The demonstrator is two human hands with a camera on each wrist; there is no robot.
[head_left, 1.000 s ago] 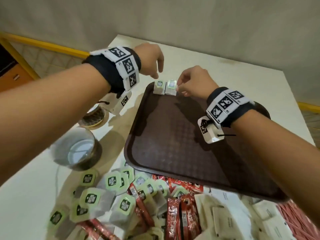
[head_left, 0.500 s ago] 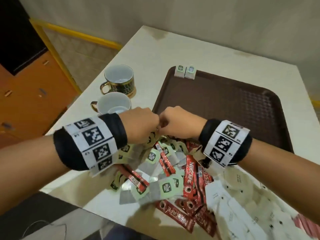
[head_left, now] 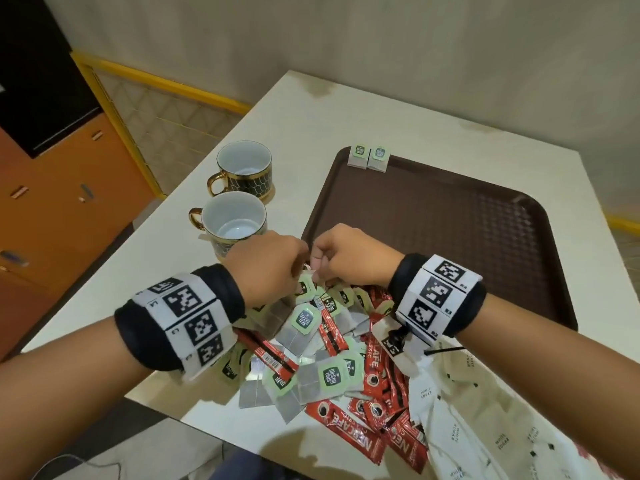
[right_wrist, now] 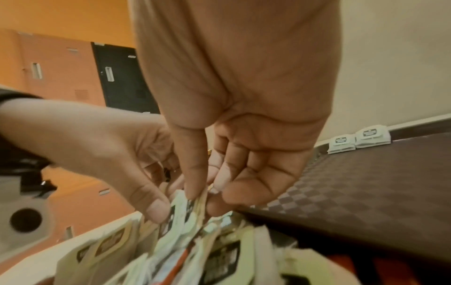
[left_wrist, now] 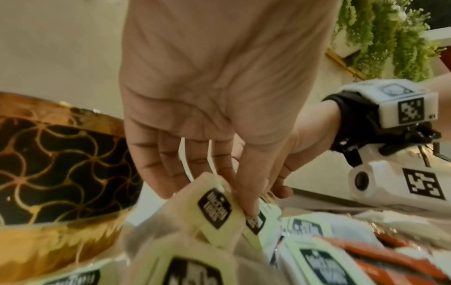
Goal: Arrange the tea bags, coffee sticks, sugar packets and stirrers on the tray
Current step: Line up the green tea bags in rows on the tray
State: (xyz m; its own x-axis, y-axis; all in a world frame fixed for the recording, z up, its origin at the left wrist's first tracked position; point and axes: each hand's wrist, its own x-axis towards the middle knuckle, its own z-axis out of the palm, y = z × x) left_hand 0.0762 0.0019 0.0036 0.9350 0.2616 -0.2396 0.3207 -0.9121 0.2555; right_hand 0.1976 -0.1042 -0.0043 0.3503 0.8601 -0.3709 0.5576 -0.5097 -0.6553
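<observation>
1. The left hand (head_left: 266, 268) hovers at the far edge of the heap, its thumb and fingertips (left_wrist: 249, 202) pinching the pale green tag of a tea bag (left_wrist: 217, 210).
2. The right hand (head_left: 353, 258) sits just beside it, knuckles almost touching, with thumb and forefinger (right_wrist: 192, 173) closed on the tag of another tea bag in the same spot; which bag it holds is blurred in the wrist view.
3. Beneath both hands lies the heap of tea bags (head_left: 304, 323), mixed with red coffee sticks (head_left: 349, 434) and, to the right, white sugar packets (head_left: 460, 434), all on the near part of the worktop (head_left: 304, 133).
4. Red stirrers (head_left: 588, 459) show only as a sliver at the lower right edge.
5. The brown tray (head_left: 450, 216) lies just beyond the heap; two tea bags (head_left: 369, 157) lie side by side, touching, at its far left corner.
6. Two gold-trimmed cups (head_left: 239, 192) stand left of the tray, the nearer one just beside the left hand.
</observation>
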